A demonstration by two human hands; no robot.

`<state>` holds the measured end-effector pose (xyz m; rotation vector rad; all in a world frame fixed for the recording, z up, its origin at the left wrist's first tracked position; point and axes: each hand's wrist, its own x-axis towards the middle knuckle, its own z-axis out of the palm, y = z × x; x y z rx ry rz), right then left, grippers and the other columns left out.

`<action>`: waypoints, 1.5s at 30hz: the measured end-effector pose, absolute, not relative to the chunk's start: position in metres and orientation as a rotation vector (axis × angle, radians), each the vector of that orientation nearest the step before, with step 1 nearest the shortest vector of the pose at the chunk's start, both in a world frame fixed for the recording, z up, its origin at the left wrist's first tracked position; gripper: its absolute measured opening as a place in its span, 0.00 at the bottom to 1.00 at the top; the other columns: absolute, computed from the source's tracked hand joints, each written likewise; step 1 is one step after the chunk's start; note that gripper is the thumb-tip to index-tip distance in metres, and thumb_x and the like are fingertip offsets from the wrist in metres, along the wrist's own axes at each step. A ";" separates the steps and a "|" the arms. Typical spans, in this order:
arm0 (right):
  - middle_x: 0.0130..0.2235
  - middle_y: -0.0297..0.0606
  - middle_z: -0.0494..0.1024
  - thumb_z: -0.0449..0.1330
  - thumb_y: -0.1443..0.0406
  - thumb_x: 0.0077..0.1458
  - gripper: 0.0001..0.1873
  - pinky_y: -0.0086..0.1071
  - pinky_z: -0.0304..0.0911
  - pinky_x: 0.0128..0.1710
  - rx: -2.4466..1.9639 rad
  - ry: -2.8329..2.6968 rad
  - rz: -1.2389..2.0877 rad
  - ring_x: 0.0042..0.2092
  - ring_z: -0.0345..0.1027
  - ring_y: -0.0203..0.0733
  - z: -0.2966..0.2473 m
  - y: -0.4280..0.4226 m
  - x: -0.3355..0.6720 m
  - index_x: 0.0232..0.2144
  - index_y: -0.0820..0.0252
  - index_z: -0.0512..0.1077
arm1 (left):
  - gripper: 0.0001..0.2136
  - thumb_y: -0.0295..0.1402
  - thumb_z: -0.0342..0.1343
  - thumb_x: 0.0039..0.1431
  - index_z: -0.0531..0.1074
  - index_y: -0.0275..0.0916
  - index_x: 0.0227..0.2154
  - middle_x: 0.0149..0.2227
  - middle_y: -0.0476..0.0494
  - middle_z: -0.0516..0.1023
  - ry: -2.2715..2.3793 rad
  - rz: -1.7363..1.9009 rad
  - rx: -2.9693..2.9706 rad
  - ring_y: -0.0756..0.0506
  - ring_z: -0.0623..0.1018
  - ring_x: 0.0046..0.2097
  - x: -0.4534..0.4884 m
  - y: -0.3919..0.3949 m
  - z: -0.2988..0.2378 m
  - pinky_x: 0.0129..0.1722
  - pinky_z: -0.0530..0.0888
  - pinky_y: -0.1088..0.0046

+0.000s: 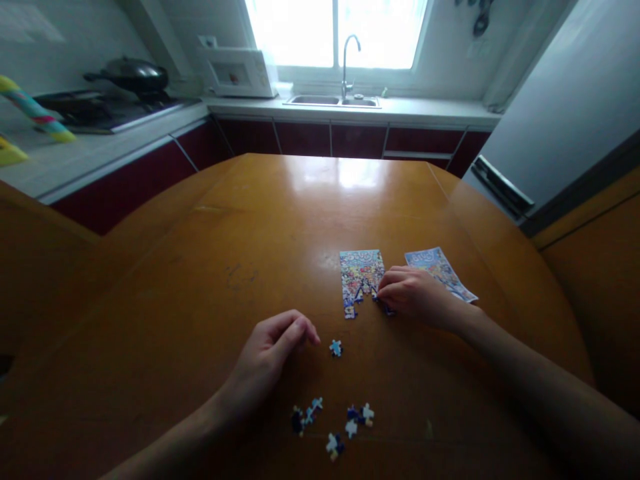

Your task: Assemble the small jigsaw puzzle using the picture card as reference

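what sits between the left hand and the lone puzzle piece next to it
Nothing visible. Only a gap of tabletop separates the left hand from the lone puzzle piece; the other loose pieces lie nearer the person, off that line.

Colourful jigsaw [361, 277], partly assembled, flat

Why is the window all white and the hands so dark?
Head view: the window is blown out by backlight, leaving the left hand, right hand and loose pieces dim; its glare shines on the table; the wide lens bends the edges.
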<state>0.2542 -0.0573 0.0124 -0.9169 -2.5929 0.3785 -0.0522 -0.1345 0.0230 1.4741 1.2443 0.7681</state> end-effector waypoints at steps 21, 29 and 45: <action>0.37 0.36 0.78 0.56 0.78 0.53 0.18 0.34 0.63 0.38 -1.067 -2.553 0.317 0.39 0.68 0.40 0.012 -0.056 0.261 0.33 0.54 0.80 | 0.18 0.44 0.49 0.68 0.74 0.37 0.28 0.29 0.47 0.74 1.224 0.791 1.482 0.48 0.69 0.32 -0.053 -0.132 0.023 0.33 0.65 0.74; 0.37 0.35 0.77 0.57 0.78 0.54 0.19 0.32 0.60 0.36 -1.071 -2.596 0.342 0.38 0.67 0.38 0.014 -0.058 0.259 0.33 0.50 0.82 | 0.18 0.43 0.49 0.68 0.74 0.37 0.28 0.29 0.47 0.75 1.221 0.793 1.490 0.48 0.70 0.33 -0.053 -0.133 0.024 0.34 0.65 0.74; 0.37 0.34 0.77 0.59 0.78 0.54 0.19 0.30 0.60 0.36 -1.022 -2.592 0.399 0.36 0.67 0.36 0.013 -0.054 0.265 0.35 0.49 0.82 | 0.18 0.43 0.49 0.68 0.74 0.37 0.28 0.29 0.48 0.75 1.207 0.800 1.503 0.49 0.69 0.32 -0.054 -0.132 0.021 0.34 0.65 0.74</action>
